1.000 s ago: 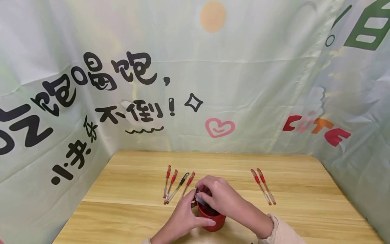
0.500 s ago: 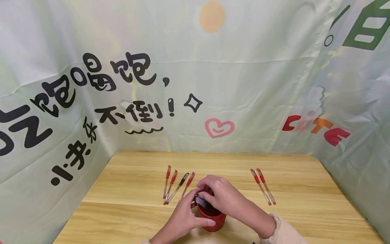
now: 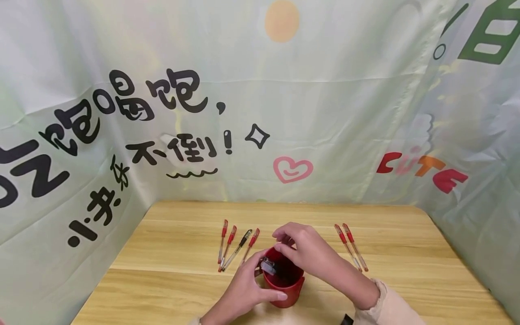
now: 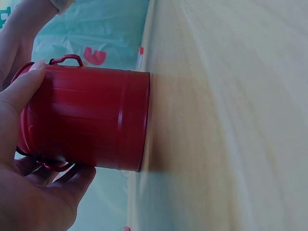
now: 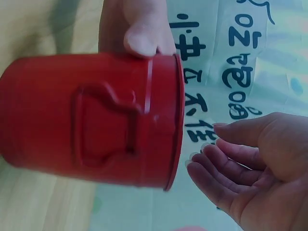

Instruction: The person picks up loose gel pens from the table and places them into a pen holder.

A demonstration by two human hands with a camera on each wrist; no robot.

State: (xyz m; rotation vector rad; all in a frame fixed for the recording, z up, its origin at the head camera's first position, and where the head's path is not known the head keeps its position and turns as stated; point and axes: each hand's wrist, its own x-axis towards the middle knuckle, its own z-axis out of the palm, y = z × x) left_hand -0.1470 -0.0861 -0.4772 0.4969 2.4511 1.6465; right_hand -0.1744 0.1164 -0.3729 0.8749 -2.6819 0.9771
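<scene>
A small red metal bucket (image 3: 291, 299) with side handles stands upright on the wooden table near its front. My left hand (image 3: 247, 289) grips it from the left, thumb on the near side and fingers behind. Inside, a pen with a clear cap and dark grip (image 3: 268, 266) leans on the left of the rim; its lower part is lost in shadow. Just over the far right rim is my right hand (image 3: 304, 246), its fingers loosely bent. In the right wrist view these fingers (image 5: 226, 168) hold nothing and are apart from the bucket's mouth.
Left of the bucket lie several gel pens, red ones (image 3: 230, 239) and one black (image 3: 243, 241). Two more red pens (image 3: 350, 239) lie on the right. Printed cloth (image 3: 325, 113) hangs behind the table and along both sides. A dark object (image 3: 346, 319) shows at the bottom edge.
My right hand has let go of the dark pen and moved up and right, uncovering the bucket's mouth. The pen now rests inside. My left hand keeps its grip.
</scene>
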